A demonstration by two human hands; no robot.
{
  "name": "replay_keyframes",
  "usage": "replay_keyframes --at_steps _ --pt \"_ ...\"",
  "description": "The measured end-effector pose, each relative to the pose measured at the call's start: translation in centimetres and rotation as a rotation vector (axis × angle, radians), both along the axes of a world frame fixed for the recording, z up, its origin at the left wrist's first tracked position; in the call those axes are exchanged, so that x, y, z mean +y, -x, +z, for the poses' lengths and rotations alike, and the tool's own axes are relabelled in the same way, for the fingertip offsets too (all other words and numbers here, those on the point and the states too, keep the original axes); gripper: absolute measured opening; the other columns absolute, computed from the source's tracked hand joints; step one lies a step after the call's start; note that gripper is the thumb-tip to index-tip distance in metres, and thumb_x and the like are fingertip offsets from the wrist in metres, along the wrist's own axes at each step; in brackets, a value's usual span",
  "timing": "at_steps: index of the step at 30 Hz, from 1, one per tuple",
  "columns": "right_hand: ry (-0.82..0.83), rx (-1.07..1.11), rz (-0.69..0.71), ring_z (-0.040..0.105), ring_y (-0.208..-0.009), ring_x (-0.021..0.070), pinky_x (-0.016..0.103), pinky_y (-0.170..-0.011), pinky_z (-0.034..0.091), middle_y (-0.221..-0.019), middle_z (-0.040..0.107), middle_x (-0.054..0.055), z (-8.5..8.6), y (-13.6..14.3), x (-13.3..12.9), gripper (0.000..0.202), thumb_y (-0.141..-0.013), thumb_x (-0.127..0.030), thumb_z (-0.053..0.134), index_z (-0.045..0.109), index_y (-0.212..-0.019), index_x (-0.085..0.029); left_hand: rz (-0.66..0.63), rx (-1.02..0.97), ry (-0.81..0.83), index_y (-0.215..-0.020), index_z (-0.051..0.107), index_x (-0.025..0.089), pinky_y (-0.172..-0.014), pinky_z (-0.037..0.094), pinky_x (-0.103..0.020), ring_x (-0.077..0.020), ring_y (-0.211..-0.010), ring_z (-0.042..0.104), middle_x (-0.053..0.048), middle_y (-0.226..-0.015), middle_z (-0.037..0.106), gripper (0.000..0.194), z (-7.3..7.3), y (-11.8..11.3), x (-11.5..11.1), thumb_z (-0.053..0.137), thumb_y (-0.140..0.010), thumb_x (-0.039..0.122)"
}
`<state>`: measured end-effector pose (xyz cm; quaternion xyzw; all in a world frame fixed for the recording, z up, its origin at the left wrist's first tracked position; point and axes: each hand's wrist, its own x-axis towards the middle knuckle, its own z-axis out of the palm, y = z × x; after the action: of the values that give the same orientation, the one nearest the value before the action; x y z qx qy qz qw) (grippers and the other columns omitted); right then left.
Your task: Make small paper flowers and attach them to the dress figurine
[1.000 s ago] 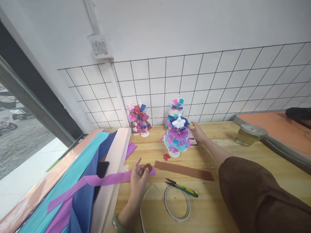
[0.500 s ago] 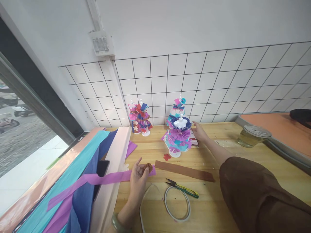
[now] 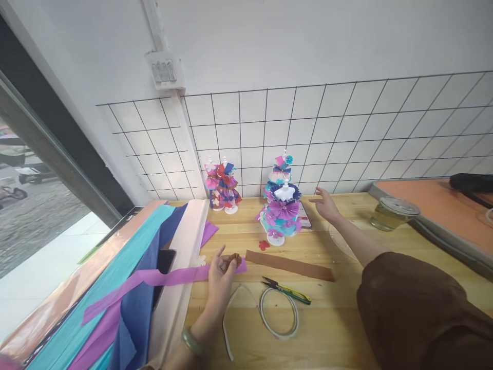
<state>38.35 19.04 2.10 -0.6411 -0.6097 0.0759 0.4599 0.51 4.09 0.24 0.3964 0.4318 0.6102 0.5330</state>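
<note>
Between the thumb and fingers of my left hand (image 3: 222, 272) is a small pleated brown paper piece (image 3: 234, 258). A purple paper strip (image 3: 181, 277) runs beneath that hand. My right hand (image 3: 326, 205) reaches toward the back of the table with fingers apart and nothing visible in it. It is to the right of a mini dress form (image 3: 283, 210) clad in purple, blue and turquoise paper; another decorated form (image 3: 284, 163) stands behind. A flat brown paper strip (image 3: 288, 265) lies between my hands, with yellow-green thread snips (image 3: 288, 291) nearer me.
Rolls of coloured paper (image 3: 150, 226) and a dark phone (image 3: 165, 262) lie at left. A coiled white cord (image 3: 296, 321) rests in front. Small decorated forms (image 3: 227, 187) stand at the back. A lidded clear cup (image 3: 393, 213) is at right.
My right hand has moved rightward, away from the dress forms, and its fingers are now spread. My left hand keeps hold of the pleated brown paper. The view has shifted slightly.
</note>
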Motion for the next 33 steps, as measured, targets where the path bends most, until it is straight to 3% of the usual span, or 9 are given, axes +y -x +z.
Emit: replay_keyframes --at_steps 6,11,15,21,23,26,29,33 --pt "0.031 0.065 0.005 0.061 -0.089 0.0225 0.031 -0.06 0.05 -0.116 0.047 0.012 1.4 0.0 -4.8 0.066 -0.063 -0.01 0.039 0.027 -0.127 -0.024 0.003 -0.016 -0.028 -0.12 0.033 0.013 -0.084 0.045 -0.038 -0.0152 -0.077 0.062 -0.003 -0.077 0.061 0.061 0.1 0.0 0.0 0.062 -0.067 0.026" --pt "0.097 0.152 0.072 0.063 -0.085 0.0223 0.024 -0.047 0.047 -0.12 0.043 0.014 1.6 3.0 -10.8 0.061 -0.068 -0.013 0.04 0.028 -0.127 -0.024 0.034 -0.016 -0.055 -0.119 0.034 0.013 -0.084 0.045 -0.04 -0.0157 -0.078 0.062 -0.004 -0.078 0.061 0.061 0.0 0.0 0.0 0.062 -0.067 0.025" --pt "0.074 0.067 0.22 0.063 -0.082 0.0185 0.032 -0.065 0.051 -0.113 0.049 0.011 1.4 7.9 -17.5 0.047 -0.076 -0.018 0.039 0.033 -0.122 -0.025 0.067 -0.017 -0.064 -0.122 0.032 0.013 -0.085 0.044 -0.039 -0.015 -0.079 0.062 -0.003 -0.078 0.061 0.063 0.2 0.0 -0.3 0.062 -0.067 0.025" --pt "0.031 -0.293 0.541 0.055 -0.098 0.0202 0.037 -0.082 0.047 -0.108 0.056 0.009 0.5 15.0 -26.2 0.042 -0.082 -0.021 0.041 0.035 -0.123 -0.026 0.062 0.007 -0.126 -0.126 0.027 0.016 -0.087 0.043 -0.039 -0.0146 -0.082 0.061 -0.004 -0.083 0.06 0.064 0.6 0.0 -1.0 0.058 -0.071 0.024" --pt "0.004 -0.381 0.552 0.051 -0.105 0.0225 0.04 -0.085 0.045 -0.113 0.055 0.01 0.1 16.4 -27.4 0.042 -0.081 -0.025 0.045 0.038 -0.122 -0.025 0.07 0.017 -0.136 -0.126 0.027 0.016 -0.086 0.043 -0.039 -0.0142 -0.081 0.061 -0.004 -0.083 0.06 0.064 0.8 -0.1 -1.1 0.058 -0.071 0.024" --pt "0.07 -0.447 0.599 0.053 -0.099 0.0227 0.041 -0.084 0.044 -0.108 0.058 0.009 -0.4 17.5 -28.0 0.036 -0.08 -0.026 0.048 0.045 -0.116 -0.022 0.086 0.017 -0.136 -0.126 0.027 0.015 -0.085 0.043 -0.038 -0.0143 -0.08 0.061 -0.004 -0.08 0.061 0.065 1.2 -0.1 -1.2 0.059 -0.069 0.023" --pt "0.117 -0.486 0.635 0.053 -0.09 0.0207 0.039 -0.081 0.043 -0.097 0.06 0.006 -0.7 18.0 -27.9 0.024 -0.083 -0.019 0.043 0.051 -0.105 -0.022 0.067 -0.004 -0.142 -0.124 0.03 0.014 -0.083 0.044 -0.037 -0.0142 -0.078 0.061 -0.003 -0.078 0.061 0.063 1.9 0.0 -1.3 0.06 -0.069 0.023" --pt "0.072 -0.502 0.678 0.053 -0.084 0.0187 0.037 -0.077 0.043 -0.088 0.061 0.004 -1.0 17.9 -27.8 0.025 -0.085 -0.012 0.036 0.054 -0.1 -0.022 0.061 -0.023 -0.118 -0.122 0.032 0.014 -0.081 0.044 -0.037 -0.0145 -0.076 0.062 -0.004 -0.078 0.062 0.063 3.1 0.5 -1.8 0.061 -0.067 0.023"
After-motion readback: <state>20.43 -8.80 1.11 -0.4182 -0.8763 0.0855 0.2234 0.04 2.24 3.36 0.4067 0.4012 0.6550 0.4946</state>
